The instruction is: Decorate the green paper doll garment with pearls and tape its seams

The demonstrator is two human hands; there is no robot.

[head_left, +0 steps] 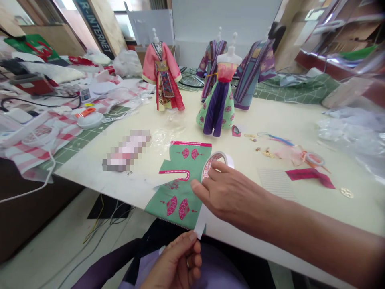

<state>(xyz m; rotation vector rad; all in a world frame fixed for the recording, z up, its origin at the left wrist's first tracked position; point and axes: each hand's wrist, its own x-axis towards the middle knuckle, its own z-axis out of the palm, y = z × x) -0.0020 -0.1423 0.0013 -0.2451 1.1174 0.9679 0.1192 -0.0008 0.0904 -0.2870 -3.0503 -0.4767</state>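
A piece of green fabric with pink fan prints and pink trim lies flat at the table's front edge. At its right side stands a roll of double-sided tape, with the fingers of my right hand closed over it and the thumb pointing onto the fabric. A white tape strip runs down along the fabric's right edge. Below the table edge, my left hand pinches the strip's lower end between thumb and forefinger. My right palm hides part of the strip.
Several dress forms in small robes and skirts, one a pink robe, stand at the back of the table. A pink ribbon, a ribbed sheet and small trinkets lie right. A blurred-out object lies left.
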